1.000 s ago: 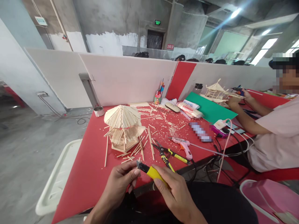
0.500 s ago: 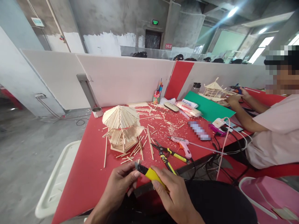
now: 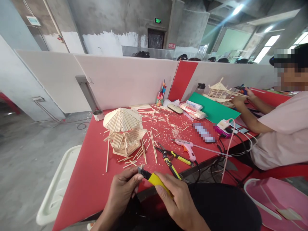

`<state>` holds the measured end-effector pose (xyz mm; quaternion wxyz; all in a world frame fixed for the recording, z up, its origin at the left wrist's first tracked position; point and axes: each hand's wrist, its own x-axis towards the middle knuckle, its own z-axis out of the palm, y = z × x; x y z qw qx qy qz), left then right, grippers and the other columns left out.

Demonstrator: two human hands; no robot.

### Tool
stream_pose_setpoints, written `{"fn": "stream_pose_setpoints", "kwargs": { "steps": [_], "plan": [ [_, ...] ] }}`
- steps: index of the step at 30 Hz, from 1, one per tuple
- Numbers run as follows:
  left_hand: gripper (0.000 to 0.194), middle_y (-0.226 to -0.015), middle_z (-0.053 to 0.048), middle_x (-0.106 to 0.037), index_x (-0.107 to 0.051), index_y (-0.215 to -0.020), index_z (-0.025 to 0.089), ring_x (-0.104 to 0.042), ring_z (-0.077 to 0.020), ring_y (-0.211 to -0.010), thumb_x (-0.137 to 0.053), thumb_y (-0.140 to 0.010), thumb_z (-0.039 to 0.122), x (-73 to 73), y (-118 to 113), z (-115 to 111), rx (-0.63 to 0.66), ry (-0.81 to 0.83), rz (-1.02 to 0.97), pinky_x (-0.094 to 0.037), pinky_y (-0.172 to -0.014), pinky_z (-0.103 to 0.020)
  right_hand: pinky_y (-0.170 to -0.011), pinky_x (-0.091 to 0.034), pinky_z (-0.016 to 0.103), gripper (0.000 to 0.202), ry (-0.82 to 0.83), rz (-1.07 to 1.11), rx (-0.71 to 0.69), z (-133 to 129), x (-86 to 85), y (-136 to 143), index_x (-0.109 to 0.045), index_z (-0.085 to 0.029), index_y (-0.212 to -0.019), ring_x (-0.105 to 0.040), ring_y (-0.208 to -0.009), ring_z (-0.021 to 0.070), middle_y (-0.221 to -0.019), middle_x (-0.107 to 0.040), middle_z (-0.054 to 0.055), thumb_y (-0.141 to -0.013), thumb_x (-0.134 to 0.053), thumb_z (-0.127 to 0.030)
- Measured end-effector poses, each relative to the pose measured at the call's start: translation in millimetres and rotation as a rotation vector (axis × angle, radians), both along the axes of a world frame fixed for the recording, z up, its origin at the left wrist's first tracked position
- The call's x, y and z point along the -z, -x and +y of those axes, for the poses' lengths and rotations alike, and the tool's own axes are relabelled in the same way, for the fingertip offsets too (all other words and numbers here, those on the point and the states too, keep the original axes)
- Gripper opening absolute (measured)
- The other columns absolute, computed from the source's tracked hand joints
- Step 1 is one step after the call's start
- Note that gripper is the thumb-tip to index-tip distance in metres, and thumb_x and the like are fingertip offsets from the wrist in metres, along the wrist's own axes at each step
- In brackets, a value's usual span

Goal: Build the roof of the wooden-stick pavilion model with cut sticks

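Note:
My right hand is wrapped round the yellow handle of a utility knife, its blade pointing left. My left hand is closed in a pinch at the blade, on a small wooden stick whose pale tip just shows; the rest is hidden by the fingers. Beyond the hands stands a pavilion model of pale wooden sticks, with two roof tiers. Cut loose sticks lie in front of it and to its right.
On the red table lie yellow-handled pliers, a pink glue gun, a phone and wood shavings. A green board and cables stand towards a co-worker at the right. A tin sits at the back left.
The whole view has shifted slightly to the left. Both hands keep nearly the same pose, with the blade still against the fingertips of my left hand.

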<state>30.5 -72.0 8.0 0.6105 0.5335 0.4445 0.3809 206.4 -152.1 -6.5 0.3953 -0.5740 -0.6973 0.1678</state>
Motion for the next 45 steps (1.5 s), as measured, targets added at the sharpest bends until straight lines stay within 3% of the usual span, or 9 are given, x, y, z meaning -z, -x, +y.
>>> {"fn": "stream_pose_setpoints", "kwargs": {
  "steps": [13, 18, 24, 33, 45],
  "plan": [
    [0.031, -0.045, 0.006, -0.037, -0.072, -0.07, 0.013, -0.026, -0.0045, -0.04, -0.073, -0.068, 0.043, 2.1, -1.1, -1.5, -0.012, 0.004, -0.036, -0.019, -0.038, -0.018, -0.081, -0.05, 0.023, 0.031, 0.032, 0.054, -0.007, -1.6, -0.1, 1.2, -0.057, -0.024, -0.122, -0.065, -0.086, 0.0154, -0.099, -0.068, 0.004, -0.094, -0.045, -0.03],
    [0.024, -0.051, 0.003, -0.047, -0.074, -0.068, 0.013, -0.032, -0.0053, -0.043, -0.077, -0.065, 0.037, 10.2, 1.1, -5.6, -0.122, -0.071, -0.097, -0.025, -0.039, -0.018, -0.07, -0.049, 0.025, 0.033, -0.097, -0.066, 0.054, -5.2, 5.6, 8.1, -0.054, -0.021, -0.126, -0.063, -0.076, 0.016, -0.086, -0.066, 0.005, -0.094, -0.044, -0.027],
    [0.027, -0.051, 0.003, -0.049, -0.074, -0.067, 0.013, -0.032, -0.004, -0.04, -0.08, -0.06, 0.039, 12.6, -0.5, -11.1, -0.195, 0.032, -0.151, -0.024, -0.037, -0.018, -0.064, -0.047, 0.027, 0.039, -0.291, -0.247, 0.128, -7.9, 9.7, 11.5, -0.051, -0.017, -0.131, -0.061, -0.071, 0.0172, -0.081, -0.064, 0.006, -0.092, -0.047, -0.024],
    [0.032, -0.047, 0.004, -0.045, -0.072, -0.062, 0.012, -0.027, -0.0023, -0.039, -0.084, -0.052, 0.04, -0.1, -6.2, -11.7, -0.205, 0.124, -0.201, -0.019, -0.036, -0.017, -0.059, -0.044, 0.028, 0.043, -0.382, -0.321, 0.158, -6.6, 9.1, 10.6, -0.049, -0.014, -0.132, -0.058, -0.067, 0.0167, -0.077, -0.062, 0.005, -0.091, -0.049, -0.022],
    [0.035, -0.042, 0.006, -0.044, -0.071, -0.064, 0.012, -0.028, -0.002, -0.036, -0.086, -0.051, 0.041, 2.6, -7.9, -11.9, -0.231, 0.161, -0.242, -0.021, -0.035, -0.017, -0.058, -0.042, 0.03, 0.047, -0.49, -0.421, 0.232, -6.2, 6.9, 12.3, -0.048, -0.013, -0.134, -0.057, -0.064, 0.0172, -0.077, -0.064, 0.006, -0.089, -0.053, -0.024]
  ]
}}
